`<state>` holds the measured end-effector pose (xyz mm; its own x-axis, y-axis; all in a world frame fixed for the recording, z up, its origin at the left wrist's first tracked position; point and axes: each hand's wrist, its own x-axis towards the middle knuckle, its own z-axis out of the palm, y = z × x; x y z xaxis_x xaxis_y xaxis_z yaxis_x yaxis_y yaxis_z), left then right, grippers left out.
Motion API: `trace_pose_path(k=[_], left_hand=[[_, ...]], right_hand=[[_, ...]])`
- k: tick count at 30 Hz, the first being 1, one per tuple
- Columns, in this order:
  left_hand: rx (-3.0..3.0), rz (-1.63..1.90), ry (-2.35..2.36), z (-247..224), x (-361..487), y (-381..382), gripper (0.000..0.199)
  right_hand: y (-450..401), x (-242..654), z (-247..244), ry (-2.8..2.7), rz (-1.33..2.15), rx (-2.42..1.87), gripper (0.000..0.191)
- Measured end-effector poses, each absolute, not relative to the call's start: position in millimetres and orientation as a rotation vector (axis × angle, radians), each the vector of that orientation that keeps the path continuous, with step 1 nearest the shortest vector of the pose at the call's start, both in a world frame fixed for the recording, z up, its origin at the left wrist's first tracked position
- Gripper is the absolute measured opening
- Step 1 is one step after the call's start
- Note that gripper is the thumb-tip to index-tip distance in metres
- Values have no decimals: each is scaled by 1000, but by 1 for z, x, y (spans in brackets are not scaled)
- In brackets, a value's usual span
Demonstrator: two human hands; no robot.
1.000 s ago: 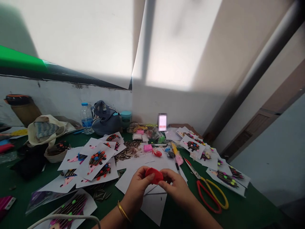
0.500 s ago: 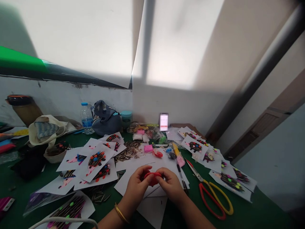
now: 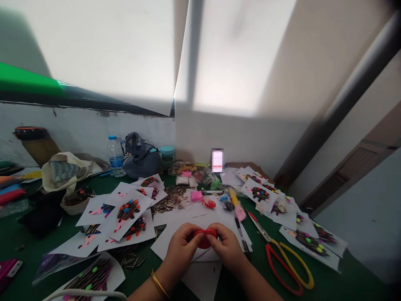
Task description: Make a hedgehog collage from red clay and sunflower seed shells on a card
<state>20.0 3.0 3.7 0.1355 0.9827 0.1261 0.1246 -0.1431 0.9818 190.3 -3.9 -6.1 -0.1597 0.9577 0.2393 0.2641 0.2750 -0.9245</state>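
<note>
A flattened lump of red modelling clay (image 3: pixel 205 239) is pinched between the thumbs and fingers of both hands, just above white paper sheets (image 3: pixel 169 244). My left hand (image 3: pixel 183 246), with a gold bangle on its wrist, grips the clay's left side. On the right side my right hand (image 3: pixel 227 246) holds it the same way. Beyond the hands lie a red clay piece in clear wrap (image 3: pixel 208 203), a pink clay block (image 3: pixel 196 196) and a pile of sunflower seeds (image 3: pixel 169 200). A black pen (image 3: pixel 241 234) rests on the paper beside my right hand.
Scissors (image 3: pixel 278 251) with red and yellow handles lie open at right. Cards with seed-and-clay hedgehogs (image 3: pixel 128 211) overlap at left, and more hedgehog cards (image 3: pixel 308 242) at right. A water bottle (image 3: pixel 115 156), grey-blue bag (image 3: pixel 140 156) and lit phone (image 3: pixel 217 161) stand along the wall.
The red clay looks wider and flatter, its face turned more toward me. Both hands keep hold of it, with fingers slightly shifted. The camera view has moved slightly.
</note>
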Motion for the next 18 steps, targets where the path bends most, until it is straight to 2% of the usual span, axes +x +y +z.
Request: trace_pose_path(k=[10, 18], left_hand=[[1541, 1077, 1150, 5, 19, -1, 23], [1392, 1138, 1113, 2, 21, 1, 29]], right_hand=[[0, 197, -16, -1590, 976, -1083, 26], [0, 196, -12, -1575, 1030, -1067, 21]])
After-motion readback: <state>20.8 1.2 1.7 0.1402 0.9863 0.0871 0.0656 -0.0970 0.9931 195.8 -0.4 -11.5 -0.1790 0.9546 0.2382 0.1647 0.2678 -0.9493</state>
